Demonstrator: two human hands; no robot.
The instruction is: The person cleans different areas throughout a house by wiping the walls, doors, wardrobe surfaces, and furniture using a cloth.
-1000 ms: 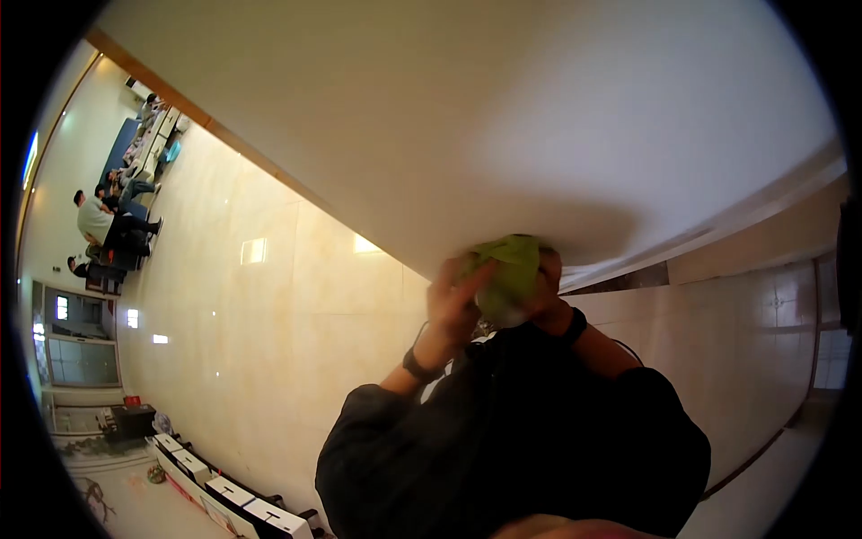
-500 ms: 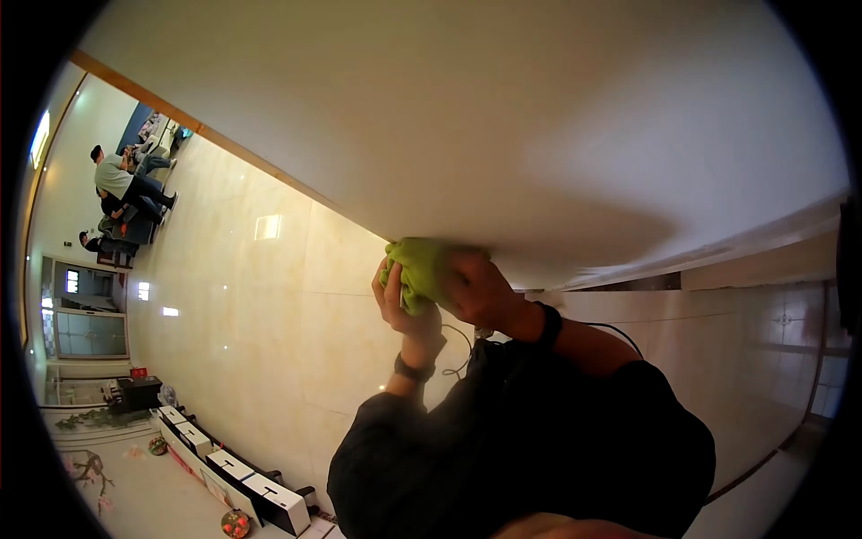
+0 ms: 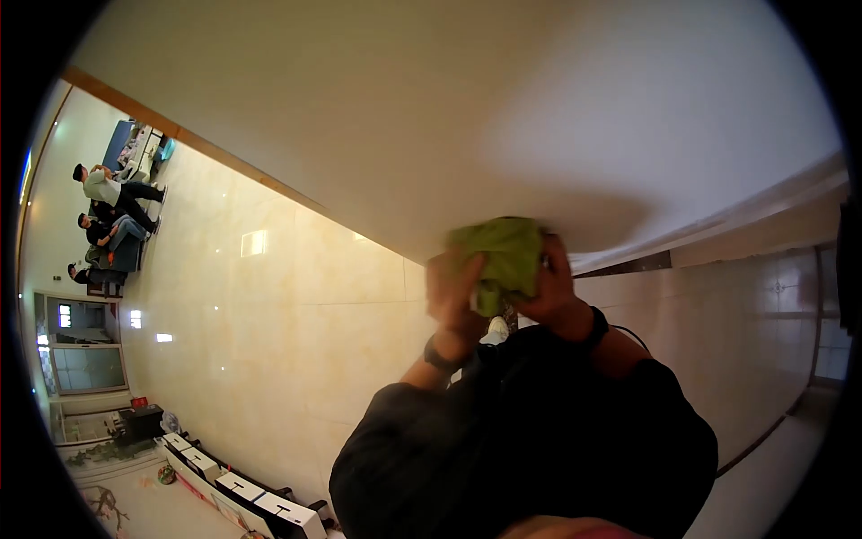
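Observation:
A crumpled green cloth (image 3: 503, 256) is held between my two hands against the lower part of a white wall-like panel (image 3: 377, 135). My left hand (image 3: 455, 296) grips the left side of the cloth and is smeared by motion. On the other side, my right hand (image 3: 555, 292) has its fingers bent round the cloth's right edge. A dark band circles each wrist. Part of the cloth hangs down between the hands, and the side facing the panel is hidden.
Shiny cream floor tiles (image 3: 296, 305) stretch left beyond the panel's brown edge strip (image 3: 215, 154). Several people sit or stand far left, one in a light shirt (image 3: 101, 187). White boxes (image 3: 287, 512) line the lower left. A shoe (image 3: 496, 331) shows below my hands.
Both hands have moved right along the panel with the green cloth. The cloth is more spread out between them, and my view has shifted slightly.

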